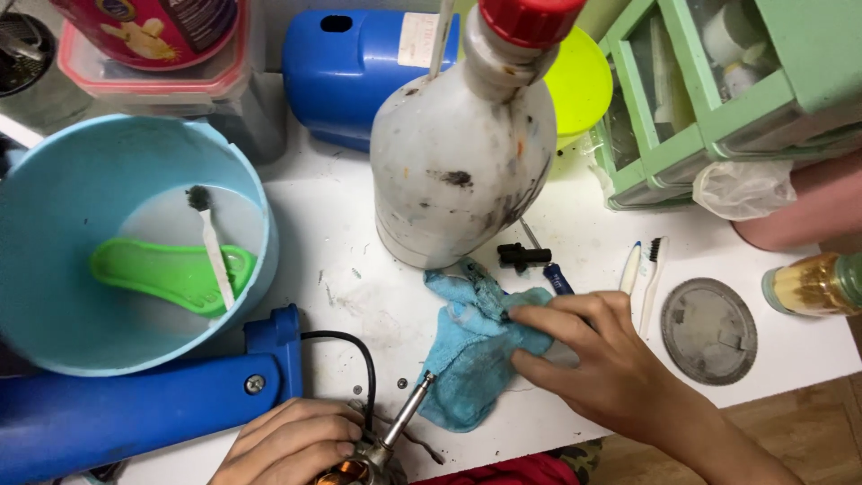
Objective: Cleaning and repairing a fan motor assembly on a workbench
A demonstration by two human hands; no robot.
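Note:
My right hand point(600, 352) rests on a crumpled light blue cloth point(469, 350) on the white table point(341, 224), fingers pinching its right side. At the bottom edge my left hand point(292, 442) is closed around a small metal part point(382, 440) with a thin metal rod sticking up toward the cloth. A black cable point(357, 352) loops beside it. Just behind the cloth stands a large dirty white plastic bottle point(462, 153) with a red cap.
A light blue basin point(54, 314) at left holds water, a green scoop point(166, 274) and a white toothbrush point(214, 251). A blue tool body point(135, 404) lies front left. Two toothbrushes point(645, 274), a round grey disc point(709, 330), a small black part point(523, 256) and green drawers point(709, 90) sit right.

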